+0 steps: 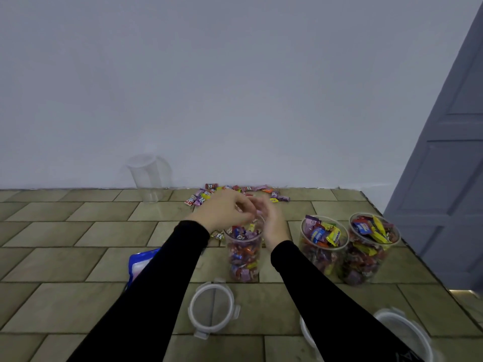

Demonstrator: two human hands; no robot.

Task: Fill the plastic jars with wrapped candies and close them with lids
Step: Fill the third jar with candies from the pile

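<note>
A clear plastic jar (pixel 244 257), mostly full of wrapped candies, stands open at the middle of the tiled table. My left hand (pixel 224 210) hovers over its mouth with fingertips bunched downward, seemingly pinching a small pinkish candy; blur hides the detail. My right hand (pixel 273 223) is cupped beside the jar's right rim with relaxed fingers. Two more jars (pixel 324 246) (pixel 371 249) stand uncovered to the right, heaped with candies. Loose candies (pixel 235 193) lie in a pile by the wall. An empty jar (pixel 150 176) stands at the back left.
One round clip lid (pixel 213 307) lies in front of the middle jar; another lid (pixel 402 333) lies at the near right, with a third lid (pixel 305 333) partly under my right sleeve. A blue bag (pixel 141 262) lies under my left arm. The table's right edge (pixel 418 252) runs beside a door.
</note>
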